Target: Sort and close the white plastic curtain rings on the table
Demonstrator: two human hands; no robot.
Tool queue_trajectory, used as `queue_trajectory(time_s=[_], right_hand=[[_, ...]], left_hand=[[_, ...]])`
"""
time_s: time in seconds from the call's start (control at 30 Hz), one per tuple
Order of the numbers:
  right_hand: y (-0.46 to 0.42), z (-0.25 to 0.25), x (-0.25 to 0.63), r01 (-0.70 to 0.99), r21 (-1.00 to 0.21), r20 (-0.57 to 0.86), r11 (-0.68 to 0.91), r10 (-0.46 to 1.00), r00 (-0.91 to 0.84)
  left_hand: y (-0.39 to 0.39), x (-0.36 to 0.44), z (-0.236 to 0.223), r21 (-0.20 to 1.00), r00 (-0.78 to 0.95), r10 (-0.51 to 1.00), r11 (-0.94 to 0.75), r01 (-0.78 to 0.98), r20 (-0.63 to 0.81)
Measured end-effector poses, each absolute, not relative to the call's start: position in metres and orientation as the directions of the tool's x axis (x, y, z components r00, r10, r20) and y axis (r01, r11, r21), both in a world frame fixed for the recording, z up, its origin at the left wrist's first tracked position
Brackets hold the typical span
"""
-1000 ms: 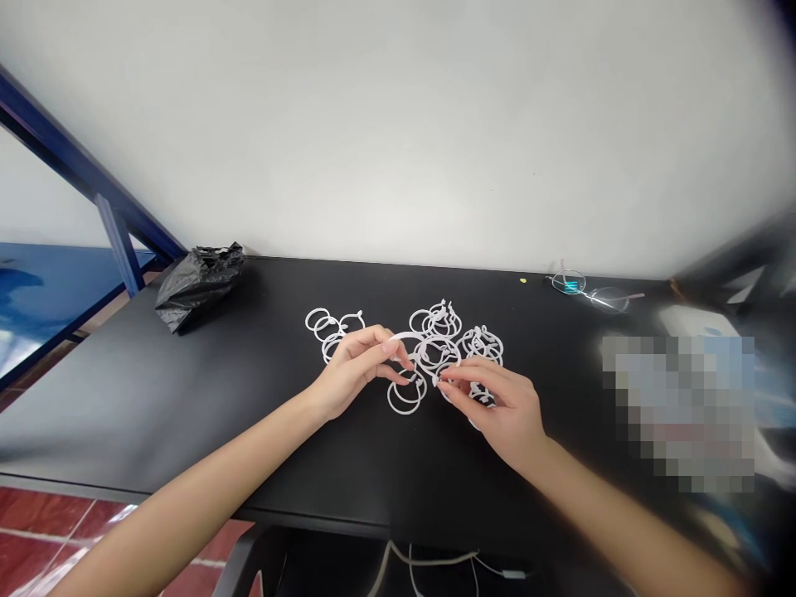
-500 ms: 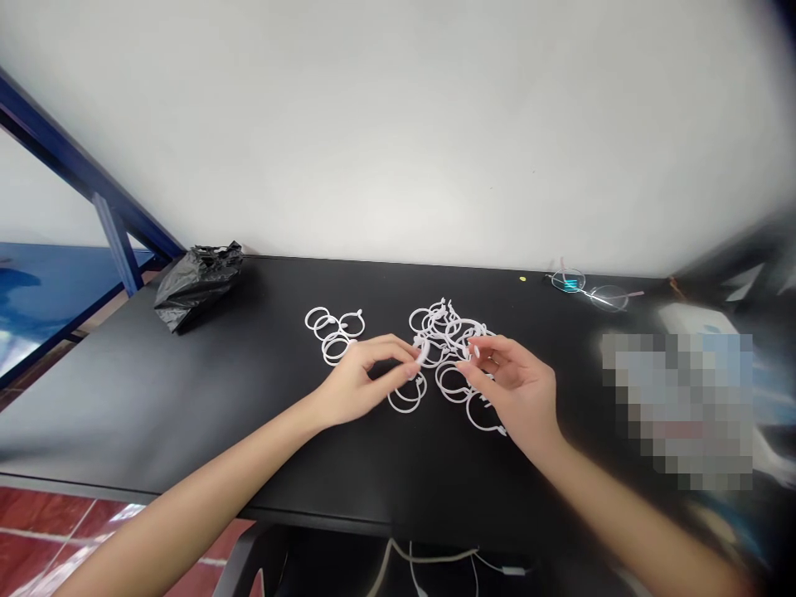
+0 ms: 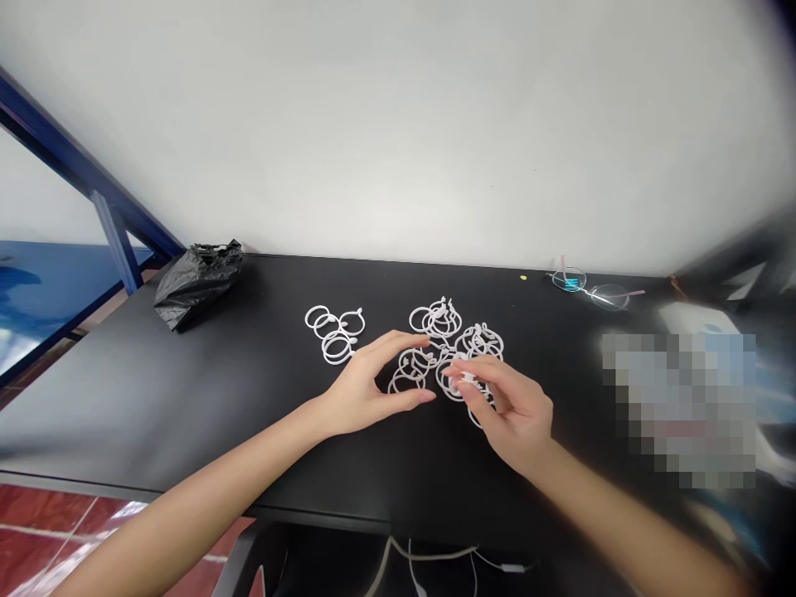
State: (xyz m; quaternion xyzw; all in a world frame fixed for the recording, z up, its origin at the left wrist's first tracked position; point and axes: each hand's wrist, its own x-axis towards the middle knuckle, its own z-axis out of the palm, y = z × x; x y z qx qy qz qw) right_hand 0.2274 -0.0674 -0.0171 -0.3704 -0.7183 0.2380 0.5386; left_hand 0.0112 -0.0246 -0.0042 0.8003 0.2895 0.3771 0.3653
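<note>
White rings (image 3: 478,340) lie partly hidden behind the right hand (image 3: 519,410).

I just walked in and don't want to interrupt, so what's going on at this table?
A person is working barehanded with white rings on a black table. The right hand pinches a small white piece, too small to identify, above some rings. The left hand is open, thumb and fingers apart beside others. A separate group of rings lies to the left, and a black plastic bag farther left.
</note>
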Motion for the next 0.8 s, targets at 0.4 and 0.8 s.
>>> queue_trajectory(time_s=[0.4,0.8], right_hand=[[-0.066,-0.007,0.22,0.164,-0.722,0.641,0.672,0.739,-0.209],[-0.065,-0.013,0.226,0.215,-0.727,0.65,0.652,0.754,-0.089]], left_hand=[[-0.035,0.022,-0.011,0.738,0.578,0.648,-0.665,0.112,0.496],[-0.029,0.009,-0.004,0.85,0.544,0.728,-0.524,0.05,0.417]])
